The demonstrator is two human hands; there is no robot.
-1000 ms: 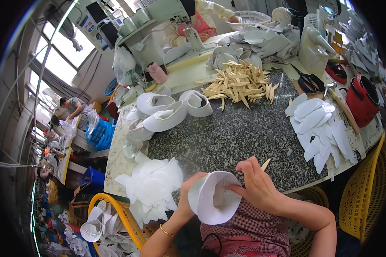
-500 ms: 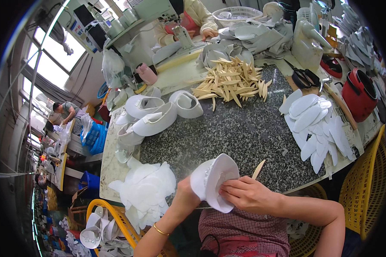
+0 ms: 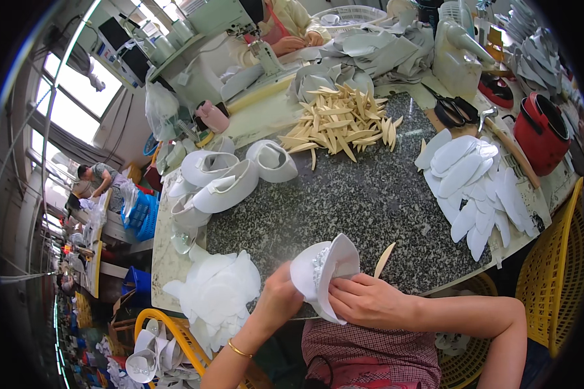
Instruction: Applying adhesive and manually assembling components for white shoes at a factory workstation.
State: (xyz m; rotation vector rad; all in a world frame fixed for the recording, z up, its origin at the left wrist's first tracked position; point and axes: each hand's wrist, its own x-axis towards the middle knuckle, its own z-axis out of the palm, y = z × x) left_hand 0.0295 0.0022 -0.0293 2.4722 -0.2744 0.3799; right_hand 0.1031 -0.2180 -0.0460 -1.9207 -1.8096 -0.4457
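A white shoe upper (image 3: 339,259) is held up at the near edge of the dark speckled stone slab (image 3: 344,201), its gathered edge and opening showing. My left hand (image 3: 280,290) is closed round its left side, the fingers mostly hidden behind it. My right hand (image 3: 365,299) grips the opposite edge, its fingertips tucked into the opening. Just beyond my right hand lies one tan curved sliver (image 3: 385,259) on the slab. Several white shoe uppers (image 3: 230,187) stand at the slab's left. Nearer me on that side is a heap of thin white pieces (image 3: 217,288).
Tan slivers (image 3: 344,126) are piled at the back. White oval pieces (image 3: 464,175) lie at the right, near black scissors (image 3: 457,111), a hammer (image 3: 514,152) and a red pot (image 3: 544,133). Yellow baskets (image 3: 555,272) flank the table. Opposite, a person (image 3: 285,29) sits at a sewing machine (image 3: 261,48).
The upper has turned slightly in my hands, showing more of its gathered edge. My right fingers have slipped deeper inside its opening. The whole view has shifted a little.
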